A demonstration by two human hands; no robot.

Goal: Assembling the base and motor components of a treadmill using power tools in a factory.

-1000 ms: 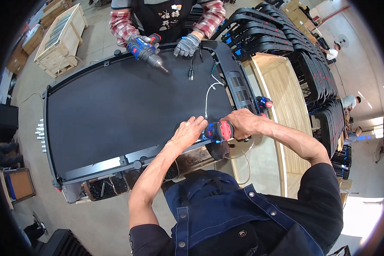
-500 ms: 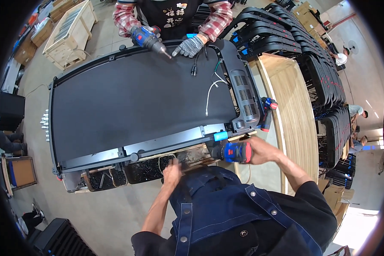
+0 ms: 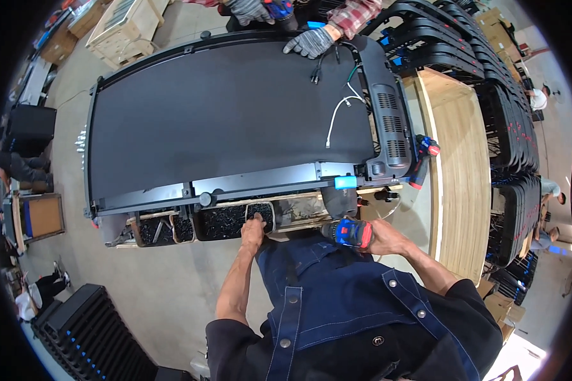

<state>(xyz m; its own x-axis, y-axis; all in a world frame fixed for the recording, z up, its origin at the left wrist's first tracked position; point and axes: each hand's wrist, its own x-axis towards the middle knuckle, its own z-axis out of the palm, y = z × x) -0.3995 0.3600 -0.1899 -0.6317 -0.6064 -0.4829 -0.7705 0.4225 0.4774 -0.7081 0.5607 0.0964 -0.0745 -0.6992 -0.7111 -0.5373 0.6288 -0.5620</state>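
My right hand [image 3: 388, 237] grips a blue, red and black cordless drill [image 3: 351, 232] in front of my waist, its nose toward the left. At the near edge of the bench, my left hand [image 3: 253, 232] is at a small bin [image 3: 268, 208] of dark screws, fingers drawn together; whether they hold a screw cannot be made out. Just beyond my hands lies a black treadmill [image 3: 229, 114], flat on its supports, with a vented cover [image 3: 388, 120] at its right end. A blue piece [image 3: 345, 182] sits on its near rail. White and green wires [image 3: 332, 124] rest on its surface.
Across the treadmill, a co-worker's gloved hand [image 3: 311, 43] touches the far edge; the other holds a drill [image 3: 278, 10]. More bins of screws [image 3: 221, 223] line the near side. Another power tool [image 3: 424, 159] hangs beside a wooden crate [image 3: 457, 171]. Black frames [image 3: 511, 127] are stacked at right.
My left hand has moved to the screw bin, and the drill stays in my right. The co-worker's drill has drawn back from the treadmill's far edge. My view has shifted.
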